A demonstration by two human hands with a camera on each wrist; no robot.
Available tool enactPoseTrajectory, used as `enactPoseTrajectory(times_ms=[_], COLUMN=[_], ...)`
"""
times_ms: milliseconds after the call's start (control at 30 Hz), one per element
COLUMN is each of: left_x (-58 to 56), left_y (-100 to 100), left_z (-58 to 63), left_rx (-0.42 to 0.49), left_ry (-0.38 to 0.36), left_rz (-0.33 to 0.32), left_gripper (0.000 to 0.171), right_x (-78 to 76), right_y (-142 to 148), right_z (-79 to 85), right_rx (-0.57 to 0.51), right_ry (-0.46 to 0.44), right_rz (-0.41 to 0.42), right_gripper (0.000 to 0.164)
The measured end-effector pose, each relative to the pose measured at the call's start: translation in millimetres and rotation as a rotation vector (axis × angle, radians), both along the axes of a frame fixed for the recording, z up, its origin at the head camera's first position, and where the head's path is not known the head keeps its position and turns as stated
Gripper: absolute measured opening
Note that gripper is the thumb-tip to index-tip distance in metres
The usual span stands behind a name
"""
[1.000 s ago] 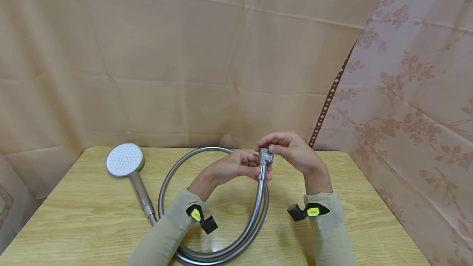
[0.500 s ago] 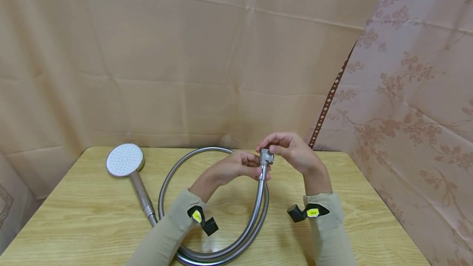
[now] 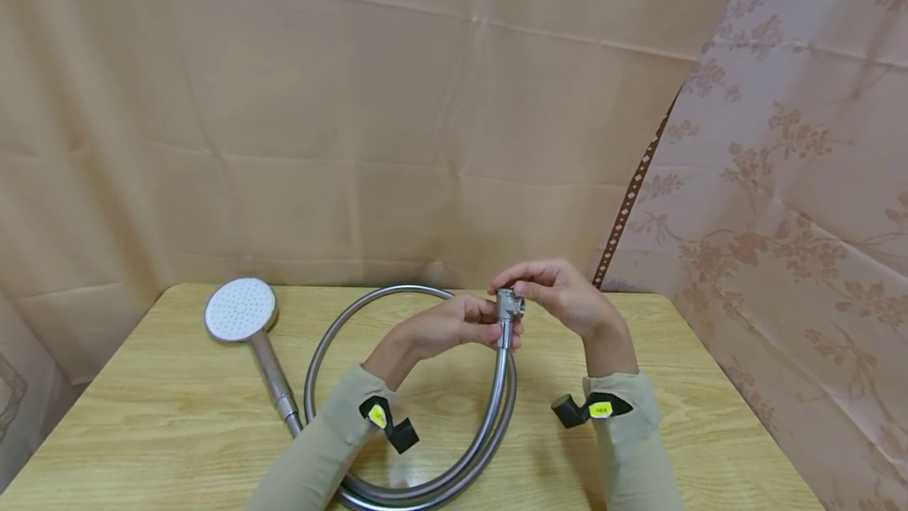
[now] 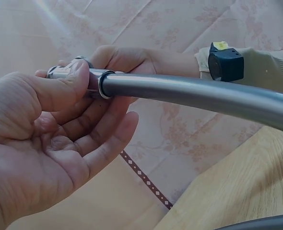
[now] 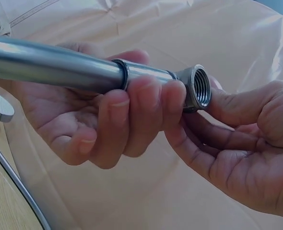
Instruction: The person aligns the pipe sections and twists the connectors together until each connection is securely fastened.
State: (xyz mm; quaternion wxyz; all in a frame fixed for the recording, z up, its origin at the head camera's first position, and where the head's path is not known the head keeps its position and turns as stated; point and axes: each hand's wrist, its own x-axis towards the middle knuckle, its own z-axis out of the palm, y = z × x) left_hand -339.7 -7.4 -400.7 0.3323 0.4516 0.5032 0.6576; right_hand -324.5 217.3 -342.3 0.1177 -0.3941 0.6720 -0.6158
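In the head view, a coiled metal shower hose (image 3: 489, 416) rises at one end above the table. My left hand (image 3: 447, 326) pinches the smooth metal sleeve (image 3: 504, 335) at that end, thumb on the near side. A silver pipe fitting (image 3: 507, 304) sits on top of the sleeve, in line with it. Thumb and fingertips of my right hand (image 3: 567, 294) grip this fitting from above and the right. The right wrist view shows the internal thread of its side opening (image 5: 202, 88). The hose-side joint is partly covered by my left fingers (image 5: 148, 103).
A shower head (image 3: 241, 309) with a white round face lies at the left of the wooden table (image 3: 170, 432), its handle (image 3: 269, 365) joined to the hose's other end. A beige cloth (image 3: 319, 101) hangs behind the table, and a floral cloth (image 3: 794, 219) hangs at the right.
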Motion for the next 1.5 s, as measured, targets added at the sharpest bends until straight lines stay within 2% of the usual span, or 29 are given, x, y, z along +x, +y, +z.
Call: enactPoseTrajectory(times_ms=[200,333,633,1167,1500], left_x=[-0.2,-0.2,1.7,3.2,2.1], left_y=[1.8,1.6,1.8,3.9,5.1], left_z=[-2.8,-3.3,-1.9,-0.1,-1.4], left_rx=[0.028,0.038,0.035,0.010,-0.001], left_ry=[0.009,0.019,0.022,0.004,0.000], left_rz=[-0.033,-0.048,-0.032,0.052,0.057], left_gripper=[0.076,0.071,0.080,0.086,0.092], right_x=[-1.5,-0.9,-0.6,-2.4,0.2], right_y=[1.4,1.5,0.7,0.2,-0.1], right_z=[-2.2,-2.7,-2.5,-2.4,0.0], right_rx=[0.009,0.001,-0.039,-0.040,-0.018], right_ry=[0.051,0.049,0.048,0.045,0.006], right_rz=[0.064,0.091,0.113,0.050,0.001], right_gripper=[0.029,0.032,0.028,0.032,0.028])
